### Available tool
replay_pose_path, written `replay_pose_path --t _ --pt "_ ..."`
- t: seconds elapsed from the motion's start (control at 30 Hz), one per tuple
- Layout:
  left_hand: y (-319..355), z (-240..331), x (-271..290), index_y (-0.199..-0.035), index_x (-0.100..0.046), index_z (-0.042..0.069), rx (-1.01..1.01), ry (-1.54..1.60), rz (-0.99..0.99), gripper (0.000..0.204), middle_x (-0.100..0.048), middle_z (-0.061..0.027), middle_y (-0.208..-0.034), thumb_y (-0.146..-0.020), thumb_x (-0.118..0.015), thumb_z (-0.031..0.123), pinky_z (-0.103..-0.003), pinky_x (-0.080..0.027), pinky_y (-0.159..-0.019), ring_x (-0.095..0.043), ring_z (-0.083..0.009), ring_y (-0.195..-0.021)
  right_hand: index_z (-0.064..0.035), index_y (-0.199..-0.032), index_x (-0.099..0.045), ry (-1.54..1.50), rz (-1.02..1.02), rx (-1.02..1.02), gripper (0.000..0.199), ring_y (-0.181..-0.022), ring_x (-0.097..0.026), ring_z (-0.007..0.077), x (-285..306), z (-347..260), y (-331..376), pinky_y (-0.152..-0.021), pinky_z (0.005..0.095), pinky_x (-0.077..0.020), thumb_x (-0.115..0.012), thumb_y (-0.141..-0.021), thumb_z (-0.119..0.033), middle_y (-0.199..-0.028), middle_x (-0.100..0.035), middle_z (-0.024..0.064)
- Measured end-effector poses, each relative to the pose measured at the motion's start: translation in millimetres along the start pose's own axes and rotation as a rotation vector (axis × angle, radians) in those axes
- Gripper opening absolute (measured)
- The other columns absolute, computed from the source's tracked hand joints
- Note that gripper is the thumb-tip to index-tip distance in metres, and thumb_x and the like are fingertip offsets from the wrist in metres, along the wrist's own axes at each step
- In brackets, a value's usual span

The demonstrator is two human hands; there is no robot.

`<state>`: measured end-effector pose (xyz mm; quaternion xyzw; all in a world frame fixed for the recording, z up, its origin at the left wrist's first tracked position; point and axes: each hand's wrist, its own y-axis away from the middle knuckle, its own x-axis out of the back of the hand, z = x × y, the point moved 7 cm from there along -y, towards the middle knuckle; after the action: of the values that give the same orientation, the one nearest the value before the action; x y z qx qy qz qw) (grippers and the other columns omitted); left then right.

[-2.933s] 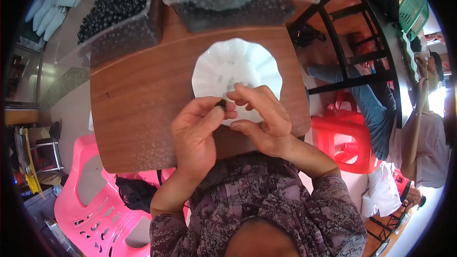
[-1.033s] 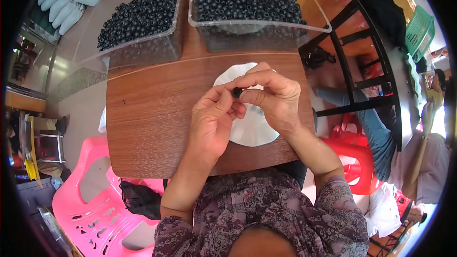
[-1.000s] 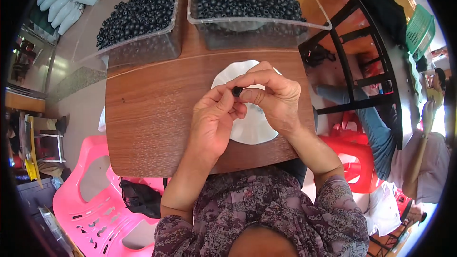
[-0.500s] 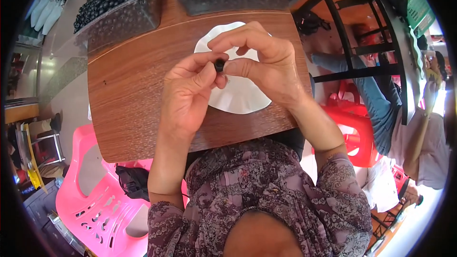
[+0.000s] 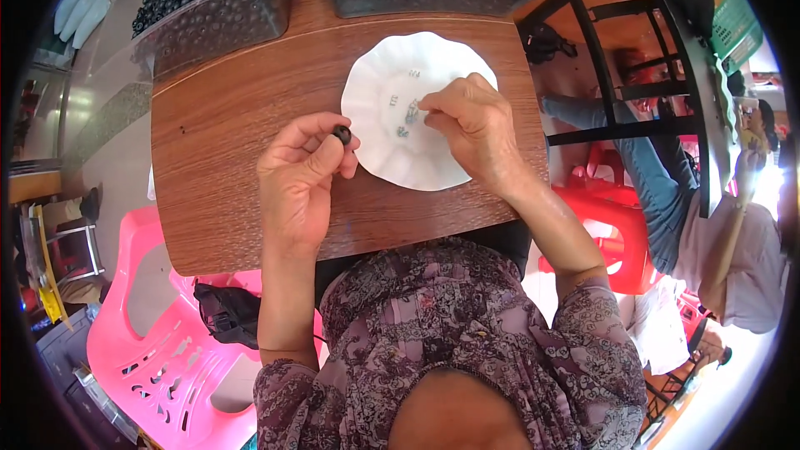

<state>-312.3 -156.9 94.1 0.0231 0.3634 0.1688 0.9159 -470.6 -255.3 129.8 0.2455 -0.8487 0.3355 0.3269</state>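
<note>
My left hand (image 5: 298, 171) pinches a small black round part (image 5: 341, 134) with a hole in its end, held between thumb and fingers just left of the plate. The white scallop-edged plate (image 5: 372, 75) lies on the table with several tiny metallic pieces (image 5: 411, 112) in small clusters on it; their exact kind is too small to tell. Over the plate's right half, my right hand (image 5: 479, 129) has thumb and forefinger drawn together beside the largest cluster. Whether a tiny piece is between those fingertips does not show.
Two clear plastic bins, a left bin (image 5: 218, 33) and a right bin (image 5: 417, 2), hold many black round parts at the wooden table's (image 5: 242, 108) far side. A pink chair (image 5: 125, 317) stands left, a red stool (image 5: 612, 225) right. Another person (image 5: 725, 242) sits at far right.
My hands have come apart: the left drew back leftward with the black part, while the right let go of it and moved over the plate. The tiny metal pieces now show.
</note>
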Motion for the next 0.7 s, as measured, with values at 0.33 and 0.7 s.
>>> replay_pose_path --t 0.33,0.7 --pt "2.7 -7.0 5.2 -0.100 -0.058 -0.006 0.016 0.023 0.041 0.022 -0.063 -0.0147 -0.085 -0.081 -0.064 0.002 -0.026 -0.046 -0.063 -0.056 -0.0163 -0.067 -0.0082 -0.076 -0.064 0.267 -0.140 0.100 0.014 -0.074 -0.051 0.0255 -43.0 7.4 -28.6 -0.063 0.0359 -0.0417 -0.066 -0.065 -0.001 -0.070 -0.054 0.0063" --pt "0.9 -19.9 -2.8 -0.100 -0.059 -0.006 0.059 0.067 0.031 0.020 -0.064 -0.0157 -0.087 -0.082 -0.062 0.002 -0.025 -0.048 -0.061 -0.058 -0.0161 -0.067 -0.0027 -0.077 -0.060 -0.084 -0.115 -0.036 0.011 -0.068 -0.055 0.0239 -21.1 -3.3 -26.7 -0.059 0.0342 -0.0437 -0.064 -0.068 0.002 -0.075 -0.058 0.0095"
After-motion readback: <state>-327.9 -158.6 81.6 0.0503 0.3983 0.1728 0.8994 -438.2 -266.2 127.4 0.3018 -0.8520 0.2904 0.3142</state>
